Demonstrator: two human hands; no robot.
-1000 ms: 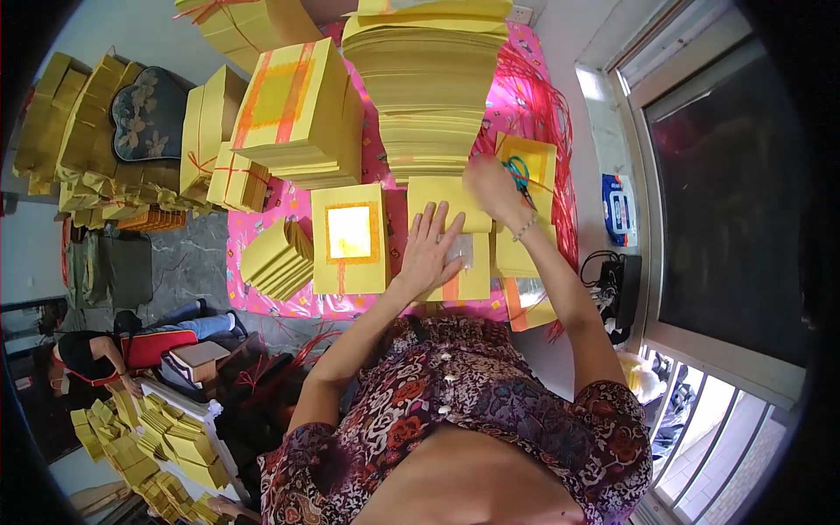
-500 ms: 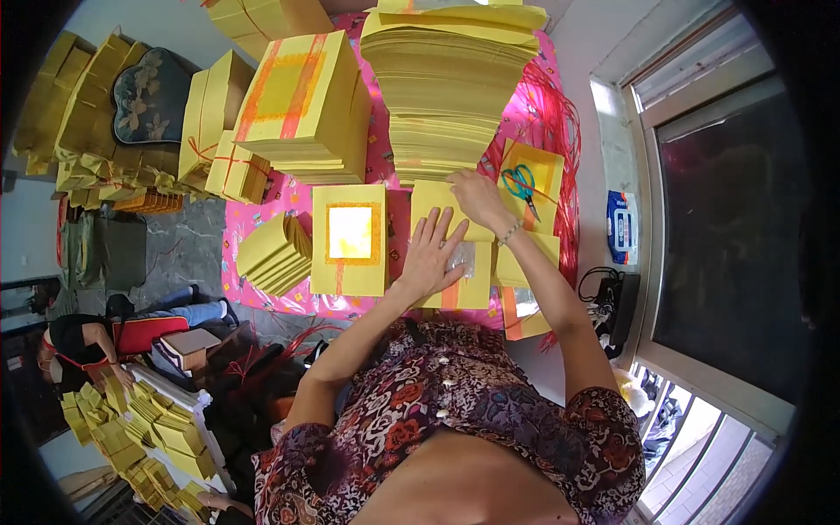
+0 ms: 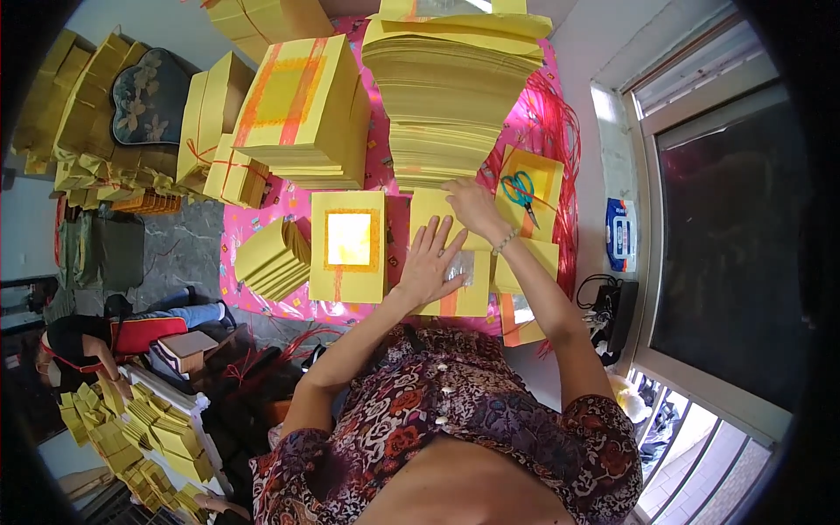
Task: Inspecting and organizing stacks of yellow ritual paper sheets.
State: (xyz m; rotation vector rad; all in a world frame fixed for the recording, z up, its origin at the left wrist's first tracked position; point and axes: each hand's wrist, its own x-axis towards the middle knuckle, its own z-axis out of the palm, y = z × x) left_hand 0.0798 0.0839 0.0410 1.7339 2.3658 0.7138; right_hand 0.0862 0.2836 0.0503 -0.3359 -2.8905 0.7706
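A sheet of yellow paper [image 3: 427, 206] lies in front of me, with a silvery patch and an orange stripe on its near part [image 3: 468, 297]. My left hand [image 3: 429, 265] rests flat on it, fingers stretched and a little apart, beside the silvery patch. At the sheet's far edge is my right hand [image 3: 473, 206], its fingers bent and pressed together on the paper; their undersides are hidden. Just beyond stands a tall stack of yellow paper [image 3: 446, 105]. To the left lies a yellow paper piece with a shiny, orange-framed square [image 3: 352, 241].
Teal-handled scissors [image 3: 518, 188] lie on yellow paper at right, beside red strings [image 3: 567, 166]. A large yellow stack [image 3: 302, 114] and a folded bundle [image 3: 273, 261] stand left on the pink tablecloth [image 3: 229, 229]. Another person [image 3: 83, 341] handles yellow bundles at lower left.
My right hand has slid slightly left along the sheet's far edge. My left hand stays flat on the paper. The whole view has shifted a little.
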